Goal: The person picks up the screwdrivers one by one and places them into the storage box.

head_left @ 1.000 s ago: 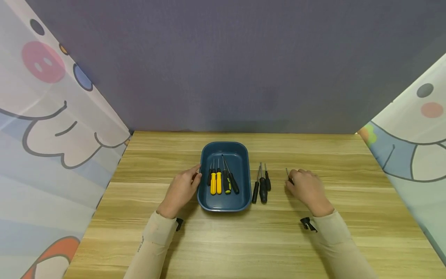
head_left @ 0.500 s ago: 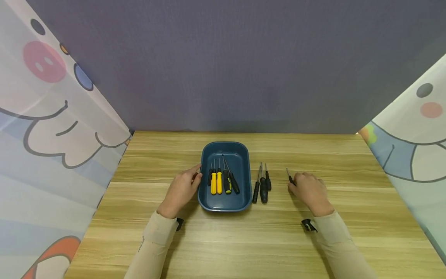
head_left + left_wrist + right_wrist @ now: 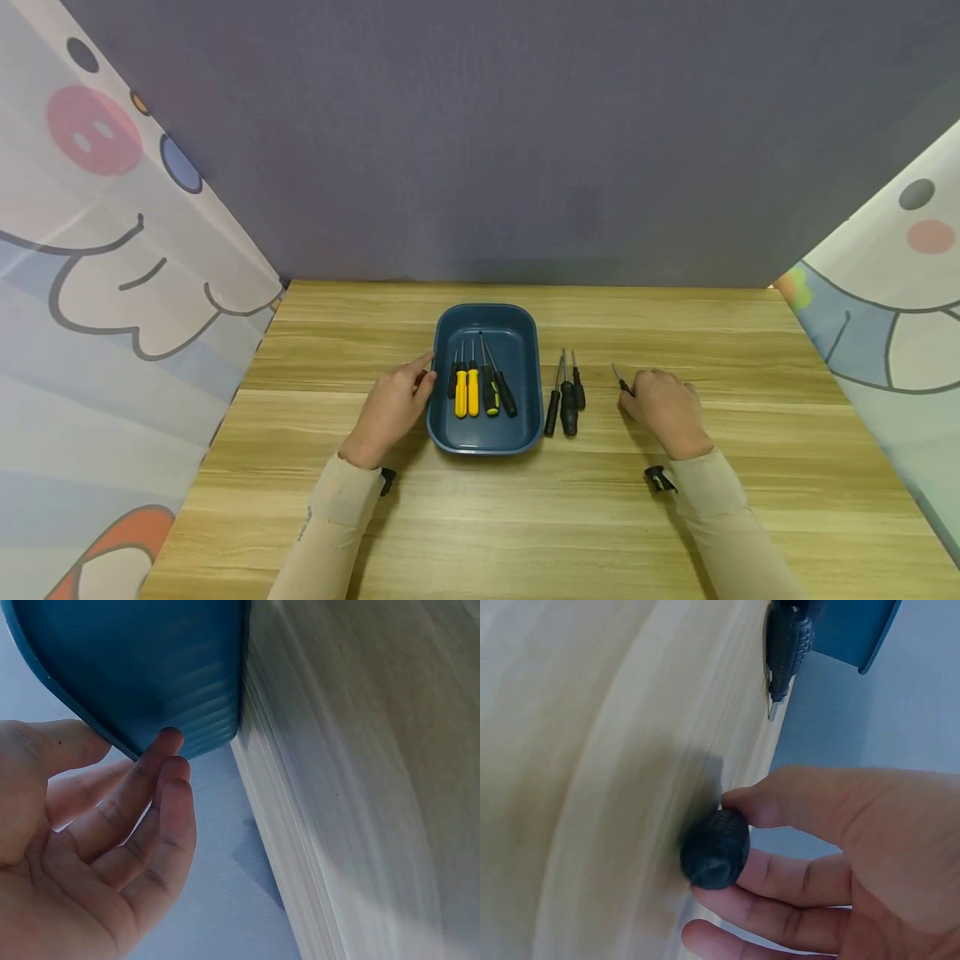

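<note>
In the head view my left hand [image 3: 386, 414] is at the left side of a blue tray [image 3: 450, 437]. Its thumb and fingers, loosely bent, touch the tray's rim and outer wall in the left wrist view. Inside the tray lie several screwdrivers, two with yellow handles [image 3: 467, 393] and others with black ones. My right hand [image 3: 662, 412] pinches a small black-handled screwdriver [image 3: 716, 851] between thumb and fingers, low over the table. The shaft of that screwdriver points away from me to the upper left; most of its handle is hidden in the head view.
Right of the tray, three black screwdrivers [image 3: 569, 408] lie close together on the wooden table [image 3: 525, 525]. A grey wall [image 3: 525, 167] stands behind the table, with printed cartoon curtains on both sides.
My right hand has shifted slightly, and the screwdriver's tip has swung a little to the left. The left hand and the tray stay in place.
</note>
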A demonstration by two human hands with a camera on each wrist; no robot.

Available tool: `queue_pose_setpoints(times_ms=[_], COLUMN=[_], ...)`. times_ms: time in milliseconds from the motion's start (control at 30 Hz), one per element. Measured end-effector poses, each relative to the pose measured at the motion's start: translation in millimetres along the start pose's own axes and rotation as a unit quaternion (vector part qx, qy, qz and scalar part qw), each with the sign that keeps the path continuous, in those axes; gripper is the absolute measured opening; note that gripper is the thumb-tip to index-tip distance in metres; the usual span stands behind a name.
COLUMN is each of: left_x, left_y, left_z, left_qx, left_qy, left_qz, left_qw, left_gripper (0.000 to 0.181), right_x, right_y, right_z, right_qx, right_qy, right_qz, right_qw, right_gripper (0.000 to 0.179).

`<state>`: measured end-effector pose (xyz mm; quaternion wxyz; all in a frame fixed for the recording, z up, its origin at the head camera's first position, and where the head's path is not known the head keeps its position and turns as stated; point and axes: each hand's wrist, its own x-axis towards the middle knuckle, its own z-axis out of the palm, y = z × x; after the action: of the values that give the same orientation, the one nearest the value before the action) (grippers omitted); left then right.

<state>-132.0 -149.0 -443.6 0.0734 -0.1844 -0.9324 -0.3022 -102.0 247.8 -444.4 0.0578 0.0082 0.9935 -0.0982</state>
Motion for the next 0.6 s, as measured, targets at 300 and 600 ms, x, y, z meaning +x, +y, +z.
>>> queue_pose_setpoints(times_ms=[300, 600], left_x=[0.4, 1.0], left_y=[0.2, -0.4], left_z=[0.0, 0.1], left_qx=[0.004, 0.006], left_qy=[-0.004, -0.003], left_qz=[-0.003, -0.003], left_qw=[1.0000, 1.0000], left_gripper=[0.038, 0.038], right_x=[4.7, 13.3], right_y=[-11.1, -33.6], right_z=[-5.1, -16.4], right_qx=[0.007, 0.004], right_qy=[-0.015, -0.005], right_qz=[-0.006, -0.031], right_qw=[0.9998, 0.9995], right_gripper=[0.043, 0.046])
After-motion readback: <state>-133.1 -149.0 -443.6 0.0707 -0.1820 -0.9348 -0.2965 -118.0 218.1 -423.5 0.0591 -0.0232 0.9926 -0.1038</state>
